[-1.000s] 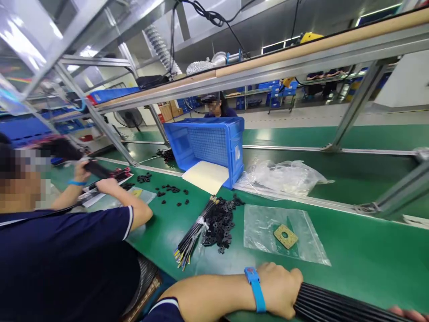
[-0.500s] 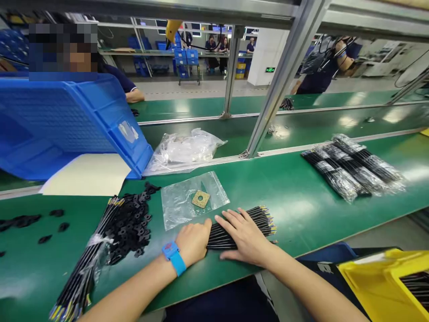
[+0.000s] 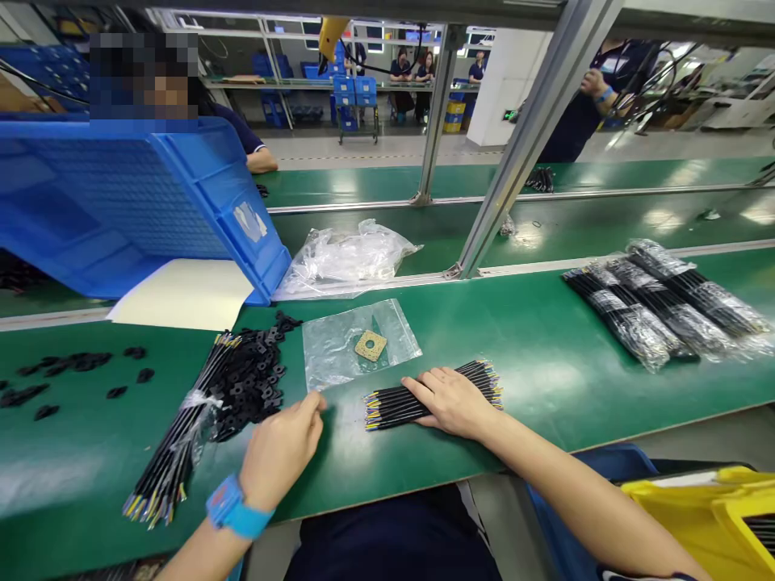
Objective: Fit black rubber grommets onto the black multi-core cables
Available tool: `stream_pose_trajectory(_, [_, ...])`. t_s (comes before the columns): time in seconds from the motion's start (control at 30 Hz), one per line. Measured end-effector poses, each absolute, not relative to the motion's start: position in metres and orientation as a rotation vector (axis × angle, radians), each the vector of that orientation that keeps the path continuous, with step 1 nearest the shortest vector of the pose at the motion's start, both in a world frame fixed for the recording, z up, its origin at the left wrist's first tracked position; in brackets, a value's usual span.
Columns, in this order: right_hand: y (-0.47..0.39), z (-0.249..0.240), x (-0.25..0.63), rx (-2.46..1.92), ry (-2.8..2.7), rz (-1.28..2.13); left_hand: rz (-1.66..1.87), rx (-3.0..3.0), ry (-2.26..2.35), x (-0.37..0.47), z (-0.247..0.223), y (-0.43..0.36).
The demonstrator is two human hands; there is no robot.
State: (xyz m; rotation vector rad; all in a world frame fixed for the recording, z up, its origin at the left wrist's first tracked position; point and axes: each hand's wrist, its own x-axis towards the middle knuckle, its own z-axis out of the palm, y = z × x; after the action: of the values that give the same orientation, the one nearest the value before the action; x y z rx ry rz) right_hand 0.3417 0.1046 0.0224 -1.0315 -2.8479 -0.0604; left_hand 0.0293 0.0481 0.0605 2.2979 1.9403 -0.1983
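Note:
My right hand [image 3: 455,402] lies over a bundle of short black cables [image 3: 387,407], its fingers curved across the middle. Yellow, blue and other coloured wire ends show at both ends of the bundle. My left hand [image 3: 283,452], with a blue wristband, hovers left of the bundle, apart from it. Its fingers are curled in, and whatever they may hold is hidden. Just beyond my left hand is a pile of small black plastic parts [image 3: 257,379]. A second cable bundle [image 3: 175,444], wrapped with clear plastic, leans against that pile.
A clear zip bag [image 3: 330,355] carries a tan square piece with a hole [image 3: 370,345]. Behind stand a tipped blue crate [image 3: 206,186], a cream sheet [image 3: 182,294] and crumpled plastic [image 3: 348,258]. Wrapped cable bundles [image 3: 659,307] lie right. A metal post [image 3: 521,137] rises behind; a yellow bin [image 3: 696,516] sits low right.
My left hand has let go of the cable bundle and moved left, baring its near end. My right hand has stayed on the bundle, its fingers now more curled. The view has shifted slightly.

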Motion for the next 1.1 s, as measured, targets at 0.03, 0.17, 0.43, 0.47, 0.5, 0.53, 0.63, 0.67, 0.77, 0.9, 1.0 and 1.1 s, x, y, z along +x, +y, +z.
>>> stream_pose_trajectory(0.03, [0.107, 0.023, 0.341, -1.021, -2.848, -0.054, 0.043, 2.370, 1.993, 0.021, 0.052, 0.032])
stream_pose_trajectory(0.17, [0.116, 0.027, 0.340, -0.978, -2.833, -0.003, 0.606, 2.661, 1.924, 0.020, 0.012, -0.025])
stream_pose_trajectory(0.43, [0.116, 0.038, 0.347, -0.948, -2.810, 0.111, 0.644, 2.841, 2.038, 0.040, -0.017, -0.032])
stream_pose_trajectory(0.47, [0.115, 0.039, 0.349, -0.951, -2.806, 0.112, 0.646, 2.841, 2.052, 0.040, -0.016, -0.032])
stream_pose_trajectory(0.5, [0.113, 0.039, 0.352, -0.953, -2.804, 0.113, 0.649, 2.839, 2.064, 0.040, -0.016, -0.032])
stream_pose_trajectory(0.53, [0.112, 0.039, 0.354, -0.953, -2.803, 0.114, 0.654, 2.835, 2.076, 0.041, -0.015, -0.032])
stream_pose_trajectory(0.63, [0.108, 0.037, 0.362, -0.950, -2.806, 0.129, 0.660, 2.805, 2.104, 0.043, -0.014, -0.033])
stream_pose_trajectory(0.67, [0.108, 0.036, 0.364, -0.950, -2.808, 0.136, 0.660, 2.790, 2.109, 0.043, -0.013, -0.034])
stream_pose_trajectory(0.77, [0.109, 0.033, 0.371, -0.948, -2.811, 0.156, 0.667, 2.725, 2.126, 0.044, -0.012, -0.035])
stream_pose_trajectory(0.9, [0.124, 0.039, 0.370, -0.957, -2.762, 0.176, 0.703, 2.600, 2.156, 0.048, -0.009, -0.038])
stream_pose_trajectory(1.0, [0.145, 0.045, 0.356, -1.027, -2.752, 0.192, 0.741, 2.499, 2.157, 0.053, -0.003, -0.039])
stream_pose_trajectory(1.1, [0.162, 0.045, 0.339, -1.067, -2.774, 0.233, 0.793, 2.393, 2.137, 0.053, 0.008, -0.039])
